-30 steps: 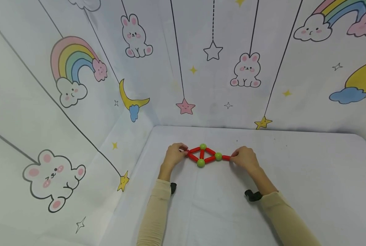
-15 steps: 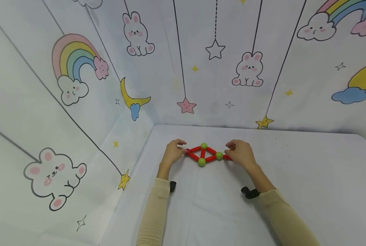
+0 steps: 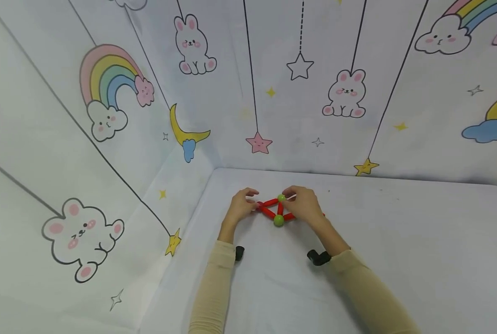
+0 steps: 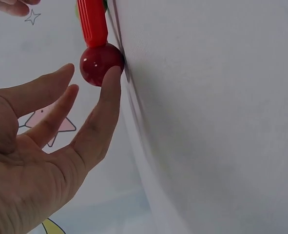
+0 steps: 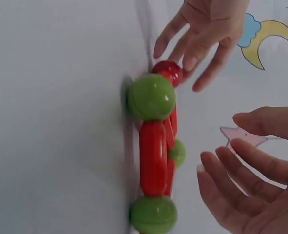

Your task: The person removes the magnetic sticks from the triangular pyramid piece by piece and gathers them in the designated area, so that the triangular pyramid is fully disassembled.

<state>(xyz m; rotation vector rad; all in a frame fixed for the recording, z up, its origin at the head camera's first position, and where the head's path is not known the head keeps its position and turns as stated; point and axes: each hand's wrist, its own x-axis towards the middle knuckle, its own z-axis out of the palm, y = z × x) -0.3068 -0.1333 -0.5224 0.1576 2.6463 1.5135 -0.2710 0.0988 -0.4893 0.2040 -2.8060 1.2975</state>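
A flat frame of red rods (image 5: 153, 158) and green balls (image 5: 151, 97) lies on the white table, with one red ball (image 4: 96, 62) at its left corner. My left hand (image 3: 241, 207) is beside that corner. In the left wrist view one digit touches the red ball while the other fingers stand apart from it. Over the frame's right part reaches my right hand (image 3: 304, 204), hiding the right green ball in the head view. Its fingers are loosely bent and spread, with a gap to the frame in the right wrist view.
White cloth covers the table (image 3: 398, 250), which meets a printed backdrop (image 3: 298, 120) behind and at the left. A red rod's end (image 3: 323, 215) shows past my right hand. Each wrist wears a black camera (image 3: 319, 257).
My right hand has let go of the rod at the right end and moved left over the frame. My left fingers have loosened from the red ball. The view has shifted slightly.
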